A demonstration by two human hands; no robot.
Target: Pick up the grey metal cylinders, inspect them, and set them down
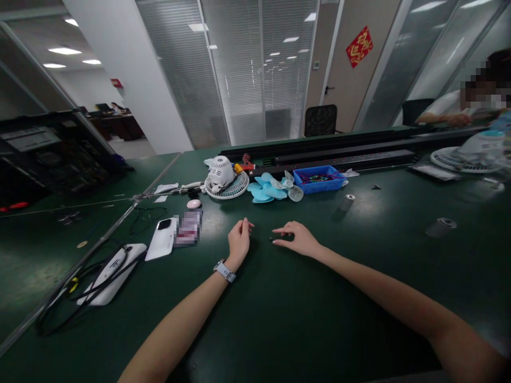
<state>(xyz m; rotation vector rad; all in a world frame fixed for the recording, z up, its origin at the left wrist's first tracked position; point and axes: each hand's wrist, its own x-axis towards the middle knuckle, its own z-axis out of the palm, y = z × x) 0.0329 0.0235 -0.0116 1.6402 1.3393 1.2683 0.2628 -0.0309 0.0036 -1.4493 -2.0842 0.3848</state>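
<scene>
My left hand, with a watch on its wrist, is just above the green table, its fingers curled and pressed together. Whatever those fingers may hold is hidden. To its right, my right hand has thumb and forefinger apart, pointing left, with nothing visible between them. A small black piece, too small to name, lies by the right thumb tip. Beyond both hands are light-blue fan blades and a white fan head with its grille.
A blue tray of wires stands behind. Metal cylinders, one a motor-like can, stand to the right. On the left lie a white phone and a white case with black cable. A person sits at far right.
</scene>
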